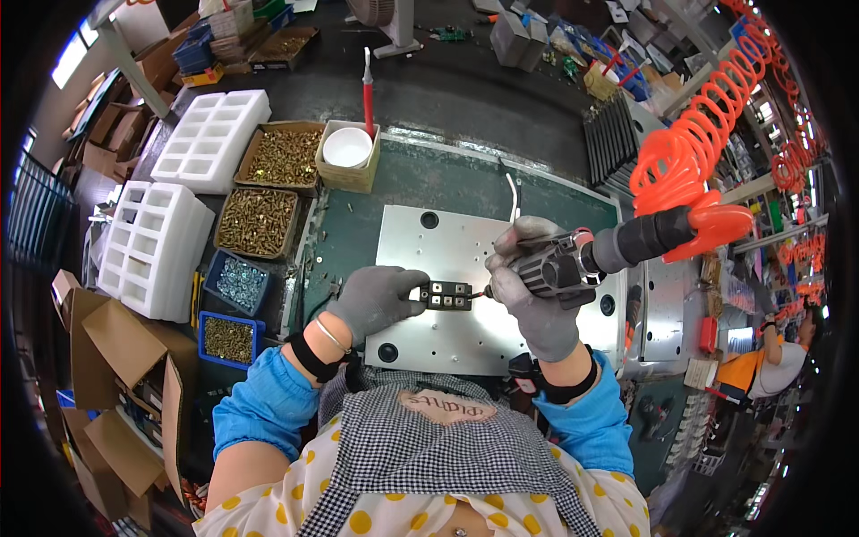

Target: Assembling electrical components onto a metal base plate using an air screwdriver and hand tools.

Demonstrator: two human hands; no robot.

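Grey gloves cover both hands. My left hand (378,300) pinches the left end of a small black terminal block (449,302) with metal contacts on its top. The block rests on a flat silver metal plate (429,349) with several small holes and black round feet. Closed around a black air screwdriver (559,268), my right hand (541,324) holds it tilted low over the plate. Its thin bit points left and reaches the right end of the block. Whether the tip sits on a screw is too small to tell.
An orange coiled hose (707,143) runs from the screwdriver to the upper right. Left of the plate stand boxes of brass screws (259,219), blue bins of small parts (237,282) and white foam trays (148,251). Another person (774,362) is at the far right.
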